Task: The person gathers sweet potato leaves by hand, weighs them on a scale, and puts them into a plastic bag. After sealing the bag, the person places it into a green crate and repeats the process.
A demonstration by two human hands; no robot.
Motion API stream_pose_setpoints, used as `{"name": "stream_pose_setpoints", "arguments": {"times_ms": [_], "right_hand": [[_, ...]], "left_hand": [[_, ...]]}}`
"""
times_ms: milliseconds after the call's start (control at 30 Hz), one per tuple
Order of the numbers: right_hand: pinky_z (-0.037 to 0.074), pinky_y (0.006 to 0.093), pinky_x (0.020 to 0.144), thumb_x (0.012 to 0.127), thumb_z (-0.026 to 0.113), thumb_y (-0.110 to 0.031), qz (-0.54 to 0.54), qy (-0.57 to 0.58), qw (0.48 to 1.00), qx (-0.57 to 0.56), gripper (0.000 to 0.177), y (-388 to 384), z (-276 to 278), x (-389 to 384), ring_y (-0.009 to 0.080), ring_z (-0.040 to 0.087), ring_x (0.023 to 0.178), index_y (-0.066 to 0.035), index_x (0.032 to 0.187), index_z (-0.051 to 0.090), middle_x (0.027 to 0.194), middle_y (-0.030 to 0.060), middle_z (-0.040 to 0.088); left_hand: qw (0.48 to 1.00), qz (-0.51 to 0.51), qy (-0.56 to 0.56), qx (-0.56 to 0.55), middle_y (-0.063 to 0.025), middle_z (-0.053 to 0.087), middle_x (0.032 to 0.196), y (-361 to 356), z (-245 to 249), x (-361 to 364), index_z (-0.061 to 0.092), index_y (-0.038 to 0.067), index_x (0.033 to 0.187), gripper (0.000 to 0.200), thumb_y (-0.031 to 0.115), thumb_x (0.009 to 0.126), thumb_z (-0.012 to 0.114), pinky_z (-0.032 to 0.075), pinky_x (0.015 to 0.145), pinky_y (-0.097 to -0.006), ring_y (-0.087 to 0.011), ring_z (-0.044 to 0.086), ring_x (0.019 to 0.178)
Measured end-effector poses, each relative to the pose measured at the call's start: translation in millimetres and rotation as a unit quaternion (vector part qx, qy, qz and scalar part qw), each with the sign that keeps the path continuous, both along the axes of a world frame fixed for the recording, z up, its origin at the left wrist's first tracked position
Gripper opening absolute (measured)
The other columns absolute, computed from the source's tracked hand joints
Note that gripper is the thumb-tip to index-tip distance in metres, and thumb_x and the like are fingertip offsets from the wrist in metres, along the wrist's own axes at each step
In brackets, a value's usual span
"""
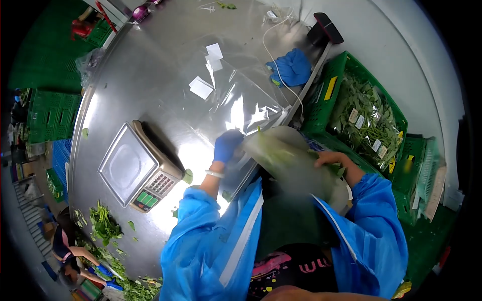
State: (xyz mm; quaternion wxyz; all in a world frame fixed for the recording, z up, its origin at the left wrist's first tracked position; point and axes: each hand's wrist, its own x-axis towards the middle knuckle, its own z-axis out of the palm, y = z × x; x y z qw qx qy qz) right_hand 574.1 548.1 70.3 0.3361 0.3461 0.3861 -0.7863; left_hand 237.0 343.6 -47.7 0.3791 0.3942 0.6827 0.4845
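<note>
My left hand (pixel 227 145), in a blue glove, grips the upper edge of a clear plastic bag of green leaves (pixel 286 158). My right hand (pixel 331 159), bare, holds the same bag at its right side. The bag is blurred and is held in front of my chest, at the edge of the steel table (pixel 150 65). A stack of clear flat bags (pixel 241 105) lies on the table just beyond my left hand.
A digital scale (pixel 138 168) stands on the table to my left. Loose greens (pixel 103 226) lie at the near left edge, by another person's arm (pixel 75 253). A green crate with packed bags of greens (pixel 366 115) stands at right. A blue cloth (pixel 291 67) and white labels (pixel 206 75) lie farther back.
</note>
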Motion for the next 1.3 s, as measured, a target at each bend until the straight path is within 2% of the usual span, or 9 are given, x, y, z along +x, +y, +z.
{"name": "stream_pose_setpoints", "arguments": {"times_ms": [200, 367, 667, 800, 867, 1033, 1133, 1233, 1300], "right_hand": [[0.047, 0.0408, 0.096, 0.085, 0.064, -0.036, 0.016, -0.115, 0.993, -0.025, 0.069, -6.7, 10.1, -23.6, 0.0274, 0.059, 0.111, 0.001, 0.138, 0.04, 0.123, 0.0185, 0.058], [0.048, 0.0404, 0.095, 0.086, 0.063, -0.036, -0.037, -0.046, 0.998, -0.018, 0.066, -17.2, -13.9, -48.8, 0.0266, 0.06, 0.109, 0.001, 0.136, 0.042, 0.122, 0.0178, 0.059], [0.049, 0.0397, 0.094, 0.088, 0.06, -0.036, -0.249, 0.059, 0.966, 0.021, 0.06, -33.3, -58.9, -98.8, 0.0253, 0.062, 0.106, 0.001, 0.133, 0.046, 0.119, 0.0166, 0.061], [0.05, 0.0394, 0.094, 0.089, 0.059, -0.036, -0.296, 0.077, 0.952, 0.013, 0.058, -36.5, -57.2, -92.7, 0.0247, 0.063, 0.105, 0.001, 0.132, 0.048, 0.118, 0.0161, 0.062], [0.05, 0.0392, 0.093, 0.09, 0.058, -0.036, -0.317, 0.085, 0.944, 0.008, 0.056, -37.8, -54.0, -87.1, 0.0245, 0.063, 0.104, 0.0, 0.131, 0.049, 0.117, 0.0158, 0.062], [0.05, 0.0388, 0.093, 0.091, 0.057, -0.036, -0.376, 0.134, 0.916, -0.045, 0.054, -43.2, -36.9, -80.5, 0.0237, 0.064, 0.102, 0.0, 0.13, 0.051, 0.116, 0.0151, 0.063], [0.054, 0.0348, 0.087, 0.093, 0.055, -0.028, -0.409, 0.144, 0.9, -0.051, 0.046, -61.2, 16.3, -90.4, 0.0237, 0.065, 0.099, 0.001, 0.13, 0.05, 0.116, 0.0149, 0.063], [0.056, 0.0313, 0.081, 0.092, 0.06, -0.024, -0.385, 0.16, 0.909, -0.028, 0.043, -65.6, 24.9, -121.6, 0.0202, 0.066, 0.095, 0.001, 0.126, 0.053, 0.111, 0.0126, 0.065], [0.056, 0.03, 0.079, 0.091, 0.063, -0.023, -0.402, 0.25, 0.878, 0.067, 0.044, -82.4, 61.7, -132.7, 0.0192, 0.066, 0.094, 0.001, 0.126, 0.053, 0.111, 0.0118, 0.065]], "left_hand": [[0.982, 0.123, -0.132, 0.063, -0.0101, 0.065, 0.097, -0.3, 37.0, -4.6, 0.071, 0.006, 0.098, 0.017, 0.005, 0.082, 0.065, 0.05, 0.076, -0.0315, -0.0243, 0.063, 0.085], [0.964, 0.062, 0.183, 0.181, -0.0091, 0.066, 0.101, 13.9, 86.2, 14.4, 0.071, 0.004, 0.091, 0.014, 0.003, 0.079, 0.065, 0.046, 0.085, -0.0384, -0.0272, 0.058, 0.098], [0.918, -0.162, 0.208, 0.296, -0.0073, 0.066, 0.104, 27.5, 176.7, 92.9, 0.064, 0.006, 0.091, 0.011, 0.009, 0.08, 0.064, 0.041, 0.095, -0.0426, -0.0292, 0.058, 0.108], [0.937, -0.007, 0.262, 0.232, -0.0072, 0.065, 0.109, 25.7, 167.4, 82.6, 0.065, 0.007, 0.091, 0.012, 0.01, 0.08, 0.064, 0.04, 0.098, -0.0432, -0.0277, 0.056, 0.112], [0.922, -0.235, 0.203, 0.232, -0.006, 0.063, 0.114, 18.8, 167.2, 126.0, 0.065, 0.006, 0.092, 0.013, 0.01, 0.079, 0.065, 0.04, 0.098, -0.0425, -0.0285, 0.054, 0.116], [0.924, -0.117, 0.231, 0.281, -0.0144, 0.057, 0.123, -8.8, 167.7, 115.2, 0.06, 0.003, 0.117, 0.039, 0.01, 0.079, 0.067, 0.041, 0.101, -0.0439, -0.0323, 0.052, 0.119], [0.96, 0.265, -0.044, 0.075, -0.0166, 0.043, 0.139, -20.9, 175.4, 100.8, 0.036, 0.003, 0.141, 0.058, 0.012, 0.089, 0.06, 0.045, 0.097, -0.0335, -0.0228, 0.05, 0.12], [0.894, 0.123, -0.428, -0.055, -0.0147, 0.057, 0.125, -59.1, 147.4, 102.3, 0.041, 0.001, 0.139, 0.061, 0.026, 0.089, 0.066, 0.041, 0.102, -0.0343, -0.0238, 0.054, 0.116], [0.732, 0.139, -0.647, -0.165, -0.0114, 0.059, 0.117, -85.8, 143.6, 113.2, 0.047, 0.002, 0.132, 0.049, 0.03, 0.094, 0.059, 0.048, 0.092, -0.0284, -0.0176, 0.057, 0.11]]}}
